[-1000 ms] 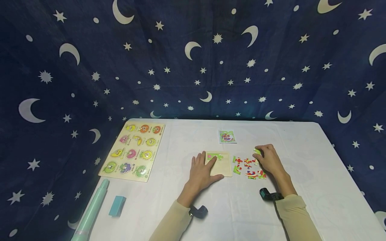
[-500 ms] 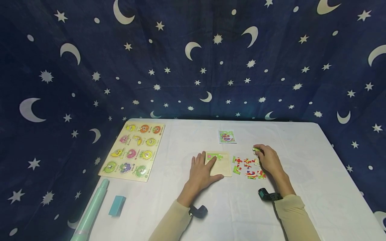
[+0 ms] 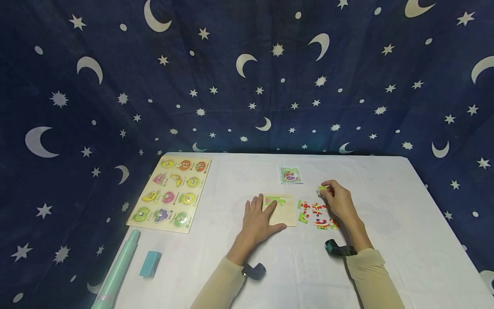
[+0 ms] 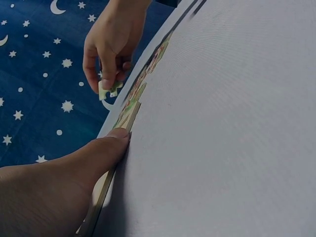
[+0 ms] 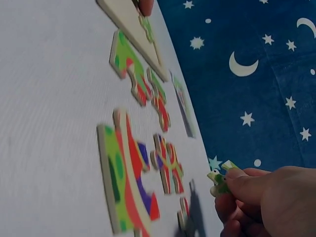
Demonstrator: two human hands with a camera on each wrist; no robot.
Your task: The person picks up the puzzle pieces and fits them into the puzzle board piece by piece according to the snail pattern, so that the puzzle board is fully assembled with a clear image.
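Note:
My right hand (image 3: pixel 339 201) pinches a green jigsaw puzzle piece (image 5: pixel 218 183) between thumb and fingers, raised above the table to the right of the wooden puzzle tray (image 3: pixel 285 218). Spread fingers of my left hand (image 3: pixel 256 221) rest on that tray; in the left wrist view the thumb (image 4: pixel 111 145) presses on its near edge. Along the tray's upper edge lie joined green pieces (image 3: pixel 281 200), partly covered by a left finger. Several loose red, green and purple pieces (image 5: pixel 118 177) are spread on the table between the tray and my right hand.
A small picture card (image 3: pixel 291 175) lies behind the tray. To the left are a fruit knob-puzzle board (image 3: pixel 170 195), a teal tube (image 3: pixel 119 266) and a blue block (image 3: pixel 150 264). A star-patterned curtain (image 3: pixel 231 86) hangs behind the white table (image 3: pixel 293 274).
My right hand has lifted the green puzzle piece and carried it a little to the left, turning it in the fingers. The left hand stays in place on the tray.

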